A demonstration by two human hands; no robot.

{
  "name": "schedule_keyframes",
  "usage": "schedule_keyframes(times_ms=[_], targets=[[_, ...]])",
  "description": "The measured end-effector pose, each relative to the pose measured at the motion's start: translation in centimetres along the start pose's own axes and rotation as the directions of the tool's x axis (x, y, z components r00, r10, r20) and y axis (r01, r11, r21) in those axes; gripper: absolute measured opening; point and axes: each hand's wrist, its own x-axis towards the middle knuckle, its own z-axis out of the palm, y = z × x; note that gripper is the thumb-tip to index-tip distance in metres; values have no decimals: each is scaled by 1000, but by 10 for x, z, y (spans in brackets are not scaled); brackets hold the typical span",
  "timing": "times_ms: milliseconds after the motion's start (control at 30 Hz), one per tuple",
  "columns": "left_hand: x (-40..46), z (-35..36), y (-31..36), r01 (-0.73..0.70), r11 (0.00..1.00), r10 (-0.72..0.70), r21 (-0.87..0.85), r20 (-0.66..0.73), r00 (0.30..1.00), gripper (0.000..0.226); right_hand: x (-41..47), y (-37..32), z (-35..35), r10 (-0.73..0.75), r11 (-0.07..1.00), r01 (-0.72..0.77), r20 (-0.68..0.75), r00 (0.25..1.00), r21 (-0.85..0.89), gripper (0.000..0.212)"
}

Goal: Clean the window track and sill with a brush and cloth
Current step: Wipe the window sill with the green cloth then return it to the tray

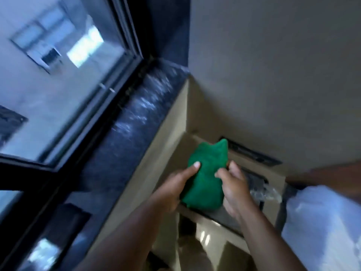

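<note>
One green cloth pinched between two hands: left hand; right hand; one dark sill beside.

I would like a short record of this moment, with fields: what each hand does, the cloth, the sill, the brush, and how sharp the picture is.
left hand: left hand grips the green cloth from its left side, one finger stretched along it
right hand: right hand grips the same cloth from its right side
cloth: bunched, held between both hands, to the right of the sill and not touching it
sill: dark stone sill with pale streaks, nothing lying on it
window track: dark track beside the glass
brush: none seen
picture: blurred by motion
</note>
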Motion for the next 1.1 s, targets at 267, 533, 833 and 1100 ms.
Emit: schedule_keyframes(times_ms=[267, 533, 833, 1100], targets=[[-111, 17, 106, -508, 839, 543, 194, -363, 757, 13, -17, -105, 111, -287, 939, 308, 147, 947, -154, 33], [-84, -26, 180, -305, 690, 669, 656, -417, 616, 33, 57, -140, 200, -442, 717, 350, -6, 897, -604, 32], [-102, -69, 87, 6, 85, 922, 996, -81, 379, 41, 95, -89, 209, -444, -89, 471, 458, 770, -878, 99], [-101, -85, 55, 151, -83, 868, 985, -3, 497, 70, 112, -93, 209, -546, -13, 482, 411, 731, -876, 56]])
